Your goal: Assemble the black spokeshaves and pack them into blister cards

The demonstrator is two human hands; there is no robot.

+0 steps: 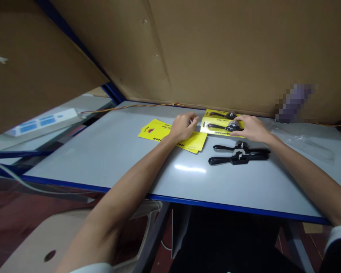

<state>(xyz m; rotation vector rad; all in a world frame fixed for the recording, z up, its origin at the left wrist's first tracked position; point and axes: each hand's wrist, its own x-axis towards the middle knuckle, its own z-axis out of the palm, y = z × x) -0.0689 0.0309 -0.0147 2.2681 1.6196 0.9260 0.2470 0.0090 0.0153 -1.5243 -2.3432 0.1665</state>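
My right hand (253, 129) has its fingers and thumb around the right end of a packaged spokeshave (216, 127), a black tool under clear plastic on a yellow card. Another packaged spokeshave (221, 113) lies just behind it, partly covered. My left hand (183, 127) rests over a fanned stack of yellow backing cards (156, 133), its fingers loosely bent, thumb apart, nothing visible in them. Nearer to me, two loose black spokeshaves (238, 157) with silver screws lie side by side, between my forearms.
Clear plastic packaging (304, 142) lies on the grey table (102, 151) at right, near a blurred-out purple object (294, 104). Cardboard (216, 57) walls the back. A red-yellow wire (130, 106) runs along the rear edge; a white power strip (45, 121) is at left.
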